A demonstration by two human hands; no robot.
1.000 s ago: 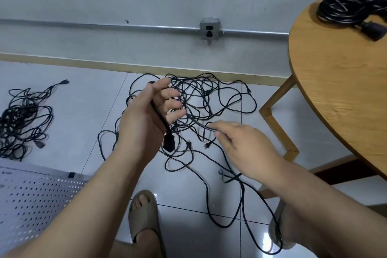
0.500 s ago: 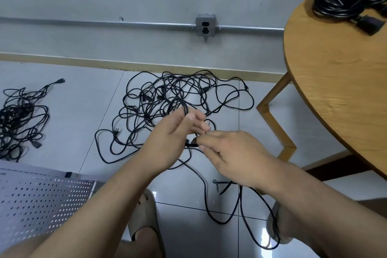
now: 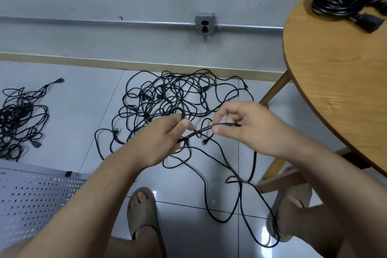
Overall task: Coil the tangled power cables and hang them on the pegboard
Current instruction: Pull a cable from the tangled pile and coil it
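Observation:
A tangle of black power cables (image 3: 176,94) lies on the tiled floor near the wall. My left hand (image 3: 167,138) grips one black cable, a loop of it showing above the fingers. My right hand (image 3: 249,128) pinches the same cable (image 3: 201,131) between thumb and fingers, a short stretch running taut between both hands. The rest of this cable drops to the floor and loops past my right foot. A white pegboard (image 3: 31,199) lies at the lower left.
A second cable pile (image 3: 18,119) sits on the floor at far left. A round wooden table (image 3: 339,81) stands at right with coiled black cables (image 3: 351,0) on it. A wall socket (image 3: 205,26) sits on a metal conduit. My sandalled feet rest below.
My hands have drawn apart: the right moved right and up, pulling a short length of cable out from the left hand. The view shifted slightly.

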